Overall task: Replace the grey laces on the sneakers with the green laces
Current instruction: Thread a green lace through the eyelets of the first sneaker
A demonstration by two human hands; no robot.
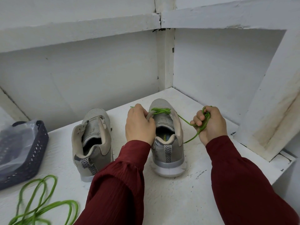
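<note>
– While the person leans over the white painted bench (pixel 162 200), what do the two hands hold?

– At centre frame, the left hand (pixel 139 125) curls its fingers over the eyelet flap of a grey mesh sneaker with a white sole (pixel 168 148), whose heel faces the viewer. Right of centre, the right hand (pixel 211 124) is closed in a fist round a bunched bright green cord lace (pixel 160 110). From the fist the lace runs to the sneaker's toe-end eyelets and crosses the tongue there. A short end pokes out past the left hand's knuckles.

– And the other shoe?

– A second grey mesh sneaker (pixel 92 143) stands just left of the first, with its flaps spread. At lower left, another green cord lace (pixel 40 200) lies in loose loops on the bench. At the left edge, a dark grey perforated plastic basket (pixel 37 143) holds a clear plastic bag (pixel 16 140). Both arms wear dark red sleeves (pixel 116 184).
</note>
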